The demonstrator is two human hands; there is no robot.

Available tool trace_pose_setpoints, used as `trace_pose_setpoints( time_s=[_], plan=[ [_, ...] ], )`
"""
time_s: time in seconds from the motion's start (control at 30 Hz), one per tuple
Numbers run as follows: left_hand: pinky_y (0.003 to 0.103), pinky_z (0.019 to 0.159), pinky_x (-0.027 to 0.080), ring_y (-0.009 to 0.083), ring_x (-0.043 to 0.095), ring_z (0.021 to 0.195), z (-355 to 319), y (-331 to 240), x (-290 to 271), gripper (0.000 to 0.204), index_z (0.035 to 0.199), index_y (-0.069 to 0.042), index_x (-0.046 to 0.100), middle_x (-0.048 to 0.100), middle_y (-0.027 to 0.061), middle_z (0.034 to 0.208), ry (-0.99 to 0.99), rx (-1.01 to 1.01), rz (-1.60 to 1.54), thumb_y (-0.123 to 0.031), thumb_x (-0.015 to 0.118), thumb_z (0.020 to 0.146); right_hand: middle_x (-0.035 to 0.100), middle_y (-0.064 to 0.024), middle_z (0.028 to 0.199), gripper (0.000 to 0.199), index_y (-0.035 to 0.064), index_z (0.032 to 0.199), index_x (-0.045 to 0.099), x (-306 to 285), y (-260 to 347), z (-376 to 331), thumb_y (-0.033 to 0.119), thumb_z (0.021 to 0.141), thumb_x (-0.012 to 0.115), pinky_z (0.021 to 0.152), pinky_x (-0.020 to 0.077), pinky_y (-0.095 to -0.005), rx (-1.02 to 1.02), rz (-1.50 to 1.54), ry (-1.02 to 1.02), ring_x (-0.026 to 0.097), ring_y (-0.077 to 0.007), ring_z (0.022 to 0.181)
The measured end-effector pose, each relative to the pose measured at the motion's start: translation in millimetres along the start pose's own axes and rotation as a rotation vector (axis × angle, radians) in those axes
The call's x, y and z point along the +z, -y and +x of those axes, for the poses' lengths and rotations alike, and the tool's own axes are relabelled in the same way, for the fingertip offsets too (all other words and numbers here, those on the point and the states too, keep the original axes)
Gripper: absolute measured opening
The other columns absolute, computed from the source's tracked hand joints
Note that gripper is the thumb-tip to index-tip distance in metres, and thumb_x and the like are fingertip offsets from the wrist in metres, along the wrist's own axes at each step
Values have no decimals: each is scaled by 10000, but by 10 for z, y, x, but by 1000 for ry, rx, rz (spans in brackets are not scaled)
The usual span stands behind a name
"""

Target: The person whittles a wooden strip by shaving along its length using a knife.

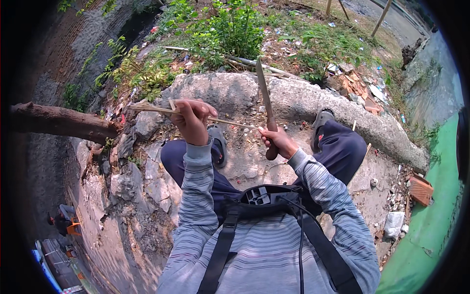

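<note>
Outdoors, you sat on cracked concrete (pixel 147 191), your left hand (pixel 192 122) closed around a thin bamboo strip (pixel 230 122) held level above your knees. Your right hand (pixel 278 141) was clenched on the handle of a long knife (pixel 265 93), blade pointing up, its base touching the strip's right end.

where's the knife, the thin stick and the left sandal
knife (pixel 265 93), head view, middle of the upright blade
thin stick (pixel 230 122), head view, bare stretch between the two hands
left sandal (pixel 219 142), head view, its grey strap
</note>
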State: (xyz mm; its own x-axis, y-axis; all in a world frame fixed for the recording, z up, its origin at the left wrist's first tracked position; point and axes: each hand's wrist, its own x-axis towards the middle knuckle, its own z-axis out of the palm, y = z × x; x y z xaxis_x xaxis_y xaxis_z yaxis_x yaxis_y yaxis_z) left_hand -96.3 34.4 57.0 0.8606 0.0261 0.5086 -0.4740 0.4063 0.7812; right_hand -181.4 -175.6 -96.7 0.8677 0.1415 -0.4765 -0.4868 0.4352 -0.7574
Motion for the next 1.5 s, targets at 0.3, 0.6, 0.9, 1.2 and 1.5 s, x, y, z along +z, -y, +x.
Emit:
trace_pose_setpoints(
  time_s=[0.3,0.6,0.9,1.2,1.5],
  plan=[
    [307,440,485,102,406,407,143,86,45,553,710,-37,493,403,16,504,-17,33,98,-468,416,1047,514,18,579,318,83,729,533,193,121,-151,275,903,718,453,363,-249,-125,-334,124,462,-73,460],
    [251,369,220,76,236,383,19,91,212,564,658,-89,411,271,-21,497,-128,-34,-23,-501,407,1043,607,-44,597,311,26,768,590,301,76,-238,296,867,708,490,451,-297,-253,-679,179,580,-124,511],
    [253,361,204,71,243,384,-104,91,172,565,660,-83,413,299,-21,501,-185,-13,-74,-503,425,1037,598,-49,580,267,15,760,568,345,-134,-295,237,866,674,478,453,-299,-207,-607,140,579,-118,505],
    [252,357,168,80,186,386,-378,-2,169,573,630,-132,337,256,-24,485,-216,5,-12,-512,334,1058,576,-53,551,220,8,751,554,278,-405,-210,161,846,681,475,447,-311,-390,-657,156,577,-130,479],
    [257,370,164,85,160,387,-434,-48,246,587,604,-148,309,246,-30,481,-290,8,22,-516,319,1060,570,-74,547,213,-2,747,568,283,-455,-215,175,804,673,529,460,-337,-295,-647,142,582,-152,509]
  ],
)
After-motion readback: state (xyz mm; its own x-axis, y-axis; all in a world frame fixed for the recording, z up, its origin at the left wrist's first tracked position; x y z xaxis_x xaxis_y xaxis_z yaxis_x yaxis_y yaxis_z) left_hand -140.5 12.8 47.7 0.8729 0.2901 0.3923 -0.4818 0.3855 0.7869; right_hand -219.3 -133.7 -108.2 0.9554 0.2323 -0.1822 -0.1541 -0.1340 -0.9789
